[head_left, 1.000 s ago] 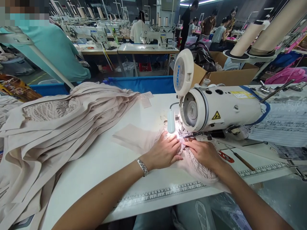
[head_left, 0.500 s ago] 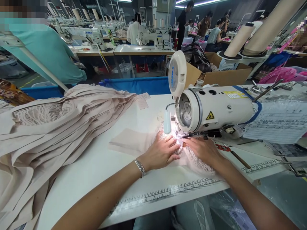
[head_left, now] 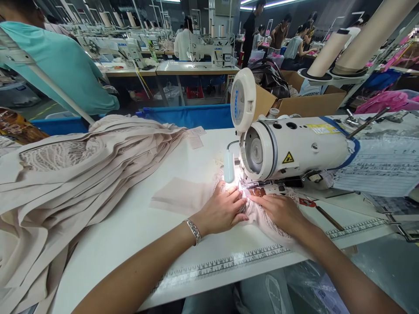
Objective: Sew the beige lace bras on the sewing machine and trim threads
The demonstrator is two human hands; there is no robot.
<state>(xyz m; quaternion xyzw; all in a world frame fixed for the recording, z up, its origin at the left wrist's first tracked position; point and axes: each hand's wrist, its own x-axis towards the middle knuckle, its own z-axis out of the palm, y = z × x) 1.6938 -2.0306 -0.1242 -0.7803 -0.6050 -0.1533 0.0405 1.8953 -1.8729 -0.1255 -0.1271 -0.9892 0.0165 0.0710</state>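
Pale pink lace fabric (head_left: 262, 220) lies under the needle area of a white sewing machine (head_left: 294, 146), lit by a bright lamp. My left hand (head_left: 221, 209), with a bracelet at the wrist, rests flat on the fabric, fingers spread, just left of the needle. On the other side, my right hand (head_left: 283, 213) has its fingers closed on the lace edge; its thumb is hidden. A plain sheer part of the fabric (head_left: 181, 194) stretches left over the white table (head_left: 131, 244). The needle itself is lost in the glare.
A large pile of beige garments (head_left: 108, 165) covers the table's left side. Red-handled snips (head_left: 307, 202) lie to the right, near a ruler strip (head_left: 229, 261) along the front edge. Thread cones (head_left: 327, 54) stand behind the machine. A person in teal (head_left: 59, 65) sits ahead, left.
My right hand has shifted slightly right and down, away from the needle, uncovering an orange-brown part below the machine head. My left hand stays nearly in place.
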